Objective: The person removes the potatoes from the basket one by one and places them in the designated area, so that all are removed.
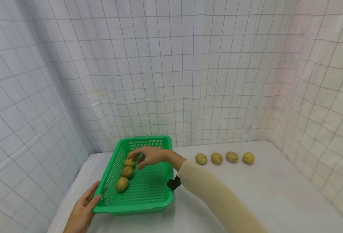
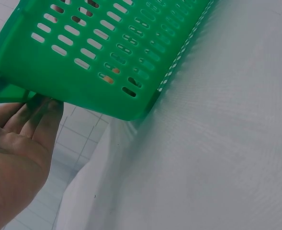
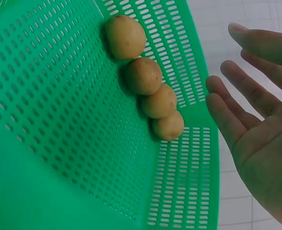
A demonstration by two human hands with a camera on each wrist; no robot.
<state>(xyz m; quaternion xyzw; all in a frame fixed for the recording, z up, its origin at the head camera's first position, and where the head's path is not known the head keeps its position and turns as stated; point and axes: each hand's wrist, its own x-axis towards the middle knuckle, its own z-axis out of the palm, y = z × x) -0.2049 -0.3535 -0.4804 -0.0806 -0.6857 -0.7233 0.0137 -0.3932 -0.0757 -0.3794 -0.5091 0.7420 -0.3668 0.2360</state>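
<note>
Our right hand [image 1: 149,157] hovers open above four potatoes [image 3: 143,75] along the basket's [image 1: 148,191] left wall; our left hand [image 1: 84,207], fingers straight, steadies its near corner. Potatoes seem firm, rollable; cup them whole.

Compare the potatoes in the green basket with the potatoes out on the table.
The basket potatoes number four and lie packed touching in a line along one slotted wall of the green basket; the table potatoes, also four, sit apart with gaps, in a row on the bare white table. The right hand hovers open over the basket potatoes; nothing is near the table potatoes. Both groups look alike: small, yellow-brown.
</note>
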